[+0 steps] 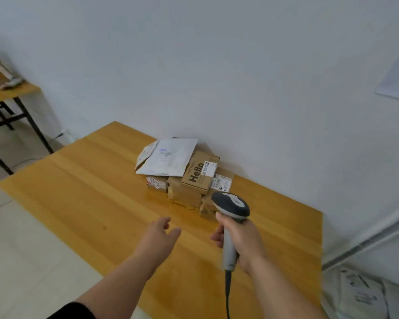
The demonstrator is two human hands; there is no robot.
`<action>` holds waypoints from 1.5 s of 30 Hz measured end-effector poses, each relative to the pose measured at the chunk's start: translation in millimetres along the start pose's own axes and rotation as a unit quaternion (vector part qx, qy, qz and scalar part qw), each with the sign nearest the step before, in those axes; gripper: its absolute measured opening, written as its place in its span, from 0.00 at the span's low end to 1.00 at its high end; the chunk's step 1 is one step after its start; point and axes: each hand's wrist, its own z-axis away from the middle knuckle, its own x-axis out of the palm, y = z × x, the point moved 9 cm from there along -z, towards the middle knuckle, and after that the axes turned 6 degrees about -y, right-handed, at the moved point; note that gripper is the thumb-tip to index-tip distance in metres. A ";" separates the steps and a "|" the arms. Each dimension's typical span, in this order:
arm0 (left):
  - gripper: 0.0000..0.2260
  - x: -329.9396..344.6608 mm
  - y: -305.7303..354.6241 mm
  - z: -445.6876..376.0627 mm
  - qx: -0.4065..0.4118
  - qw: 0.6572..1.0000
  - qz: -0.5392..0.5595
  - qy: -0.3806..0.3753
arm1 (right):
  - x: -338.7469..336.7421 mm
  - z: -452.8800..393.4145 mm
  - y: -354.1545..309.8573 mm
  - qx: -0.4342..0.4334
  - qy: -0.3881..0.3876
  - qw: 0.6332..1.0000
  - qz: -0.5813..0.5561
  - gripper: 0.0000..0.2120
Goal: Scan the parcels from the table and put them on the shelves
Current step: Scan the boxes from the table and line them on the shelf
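Right hand point(240, 240) grips scanner point(232, 217); left hand point(160, 233) hovers, fingers relaxed.

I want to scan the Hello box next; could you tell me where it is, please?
In the head view, the Hello box tops the parcel pile by the wall, right of the white mailer, beyond the scanner.

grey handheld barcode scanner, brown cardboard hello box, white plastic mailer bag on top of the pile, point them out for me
grey handheld barcode scanner point(232, 204), head view, on its dark head.
brown cardboard Hello box point(197, 174), head view, on the printed top face.
white plastic mailer bag point(168, 157), head view, on its flat upper side.
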 end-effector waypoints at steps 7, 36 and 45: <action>0.26 -8.5 49.8 -86.3 0.029 0.999 -0.010 0.013 | -2.7 -64.7 -7.3 0.012 0.044 0.999 -0.011 0.11; 0.07 9.2 63.2 -148.4 -0.024 0.954 0.292 -0.064 | 15.3 -101.9 9.5 0.033 0.058 0.985 -0.156 0.21; 0.09 47.3 38.2 -75.8 -0.143 0.829 0.523 -0.138 | -27.8 -29.1 1.8 -0.024 0.087 0.970 -0.224 0.25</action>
